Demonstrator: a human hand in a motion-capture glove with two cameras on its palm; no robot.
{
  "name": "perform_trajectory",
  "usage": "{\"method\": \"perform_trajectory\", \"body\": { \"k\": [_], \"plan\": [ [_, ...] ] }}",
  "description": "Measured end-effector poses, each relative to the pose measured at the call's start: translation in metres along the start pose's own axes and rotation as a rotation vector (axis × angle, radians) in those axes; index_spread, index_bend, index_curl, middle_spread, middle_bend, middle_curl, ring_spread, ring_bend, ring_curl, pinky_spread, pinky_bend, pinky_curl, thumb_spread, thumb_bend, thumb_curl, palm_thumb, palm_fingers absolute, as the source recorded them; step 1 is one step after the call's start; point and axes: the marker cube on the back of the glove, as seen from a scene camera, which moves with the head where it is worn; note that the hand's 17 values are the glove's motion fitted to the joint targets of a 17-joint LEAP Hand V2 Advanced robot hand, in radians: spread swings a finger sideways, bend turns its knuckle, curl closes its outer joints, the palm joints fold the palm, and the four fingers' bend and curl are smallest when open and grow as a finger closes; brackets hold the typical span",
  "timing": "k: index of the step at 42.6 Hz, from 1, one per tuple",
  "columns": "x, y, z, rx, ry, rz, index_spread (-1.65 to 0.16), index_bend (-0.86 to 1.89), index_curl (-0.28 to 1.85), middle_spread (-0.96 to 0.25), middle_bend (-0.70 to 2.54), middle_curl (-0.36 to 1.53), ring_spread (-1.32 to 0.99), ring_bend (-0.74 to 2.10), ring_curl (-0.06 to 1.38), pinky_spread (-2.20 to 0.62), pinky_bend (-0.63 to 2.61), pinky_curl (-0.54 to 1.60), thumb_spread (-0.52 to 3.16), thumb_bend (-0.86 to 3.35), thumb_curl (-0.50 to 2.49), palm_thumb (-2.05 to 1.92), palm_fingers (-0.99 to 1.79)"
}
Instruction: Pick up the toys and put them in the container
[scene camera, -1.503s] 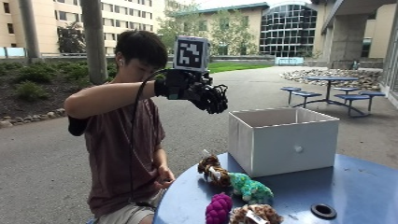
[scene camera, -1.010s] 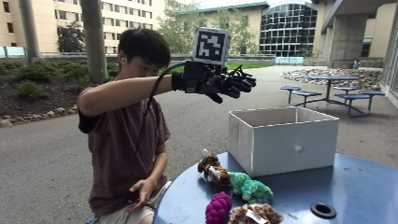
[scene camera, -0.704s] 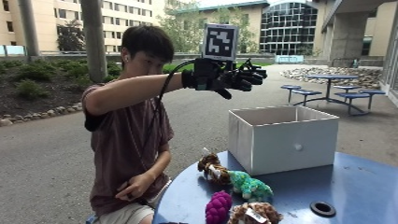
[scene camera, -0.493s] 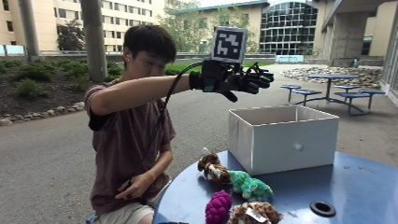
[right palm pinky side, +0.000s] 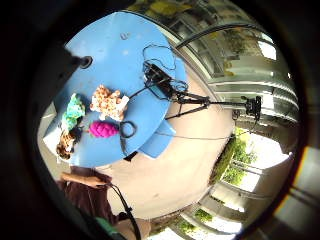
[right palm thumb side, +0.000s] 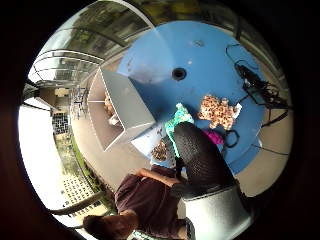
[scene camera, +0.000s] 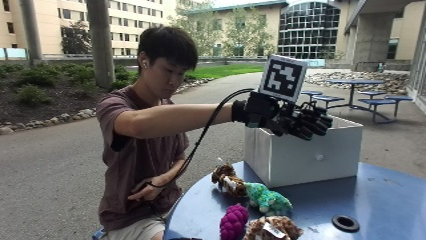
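Gloved right hand (scene camera: 293, 119) hovers above near rim of white container (scene camera: 303, 155), fingers loosely curled, holding nothing. Toy already inside container (right palm thumb side: 109, 108). Four left on blue table (scene camera: 386, 200), container's 7 o'clock: brown toy (scene camera: 225, 178), green toy (scene camera: 267, 198), magenta toy (scene camera: 233, 223), spotted toy (scene camera: 271, 229).

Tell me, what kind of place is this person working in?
Most likely an outdoor courtyard on a campus or office park: a round blue table on pavement, tall buildings behind, and blue picnic tables farther off.
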Motion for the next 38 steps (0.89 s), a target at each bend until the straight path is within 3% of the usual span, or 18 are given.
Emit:
{"method": "perform_trajectory", "body": {
  "k": [8, 18, 23, 29, 33, 38],
  "plan": [
    [0.018, -0.042, 0.091, -0.134, 0.073, 0.079, -0.19, 0.00, 0.05, -0.02, 0.12, 0.19, -0.02, 0.21, 0.27, -0.01, 0.73, 0.34, 1.30, -0.01, 0.30, 0.06, -0.38],
    [0.019, -0.058, 0.207, -0.363, 0.094, 0.023, -0.18, -0.03, 0.03, 0.01, 0.13, 0.21, -0.01, 0.27, 0.31, 0.00, 0.73, 0.34, 1.28, -0.01, 0.31, 0.08, -0.35],
    [0.022, -0.059, 0.241, -0.379, 0.158, 0.041, -0.16, -0.10, 0.00, 0.03, 0.20, 0.23, -0.03, 0.49, 0.37, -0.01, 0.75, 0.35, 1.31, 0.04, 0.33, 0.18, -0.20],
    [0.022, -0.058, 0.256, -0.305, 0.199, 0.035, -0.17, -0.03, -0.02, -0.07, 0.53, 0.34, -0.21, 0.93, 0.46, -0.10, 0.73, 0.32, 1.44, 0.19, 0.39, 0.43, 0.36],
    [0.019, -0.059, 0.262, -0.262, 0.194, 0.028, -0.18, 0.18, 0.01, -0.16, 0.83, 0.42, -0.30, 1.04, 0.43, -0.30, 0.73, 0.27, 1.47, 0.27, 0.43, 0.58, 1.17],
    [0.018, -0.061, 0.265, -0.197, 0.127, -0.011, -0.19, 0.31, 0.09, -0.20, 0.98, 0.49, -0.32, 1.12, 0.50, -0.42, 0.70, 0.32, 1.57, 0.40, 0.49, 0.77, 1.36]
  ]
}}
